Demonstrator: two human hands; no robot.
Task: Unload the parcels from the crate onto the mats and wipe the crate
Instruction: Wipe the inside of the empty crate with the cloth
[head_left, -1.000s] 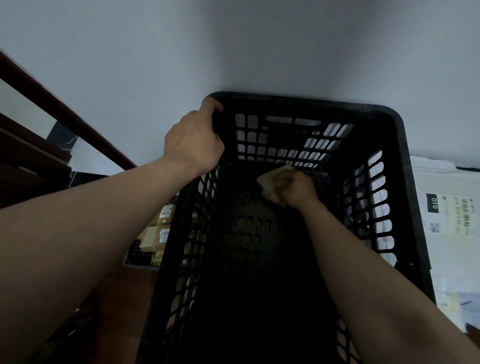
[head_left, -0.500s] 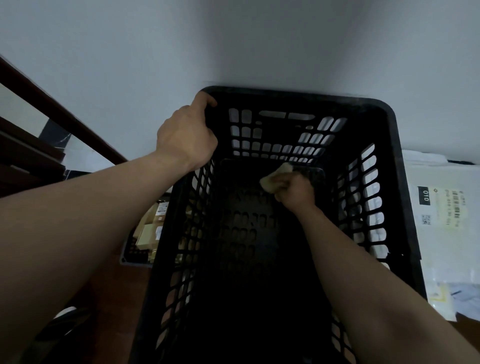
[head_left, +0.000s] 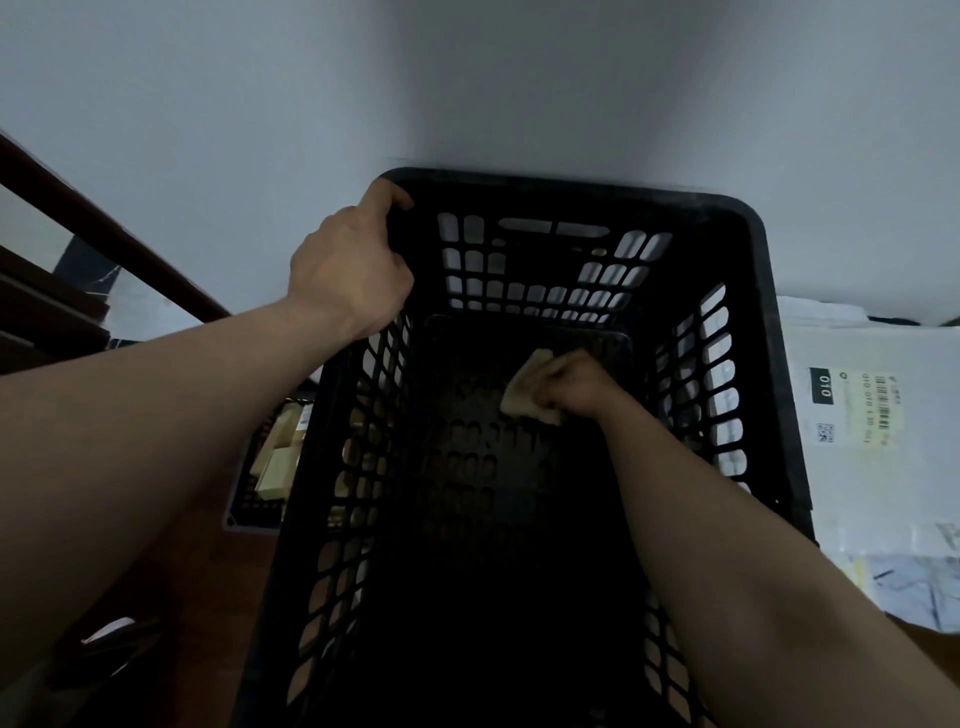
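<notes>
A tall black slotted plastic crate (head_left: 758, 270) fills the middle of the view, against a white wall. No parcel shows inside it. My left hand (head_left: 348, 270) grips the crate's far left rim corner. My right hand (head_left: 576, 382) reaches deep inside, closed on a small beige cloth (head_left: 522, 397) pressed to the dark crate floor near the far wall. White parcels with printed labels (head_left: 862, 395) lie to the right of the crate. Tan cardboard parcels (head_left: 280, 457) lie on a dark mat (head_left: 249, 512) on the left, partly hidden by the crate and my left arm.
A dark wooden stair rail (head_left: 104, 228) and steps run along the left. The floor (head_left: 208, 571) on the left is reddish brown. More pale printed bags (head_left: 904, 577) lie at the right, near the crate's front corner. A dark object (head_left: 109, 644) sits at the lower left.
My right hand has drawn the cloth a little toward me across the crate floor. My left hand keeps the same grip on the rim.
</notes>
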